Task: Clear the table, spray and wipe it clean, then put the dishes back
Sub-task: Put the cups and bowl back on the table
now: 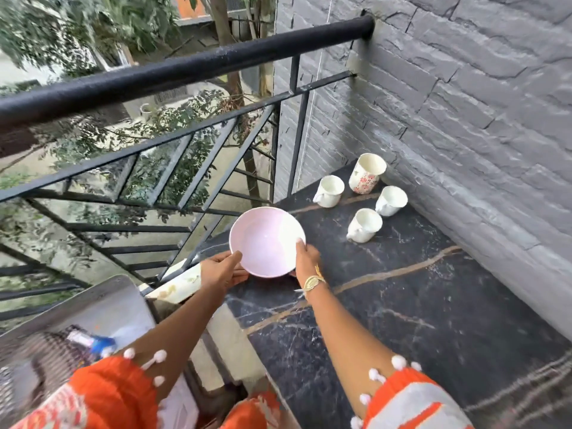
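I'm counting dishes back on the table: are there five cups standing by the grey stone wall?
No. Only four stand there: one tall floral cup and three small white cups on the black marble table.

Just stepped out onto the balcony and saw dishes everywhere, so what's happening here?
A person holds a pink bowl with both hands, left hand and right hand on opposite rims, at the near edge of the dark marble table. Three white cups and a flowered mug stand farther back by the grey wall.
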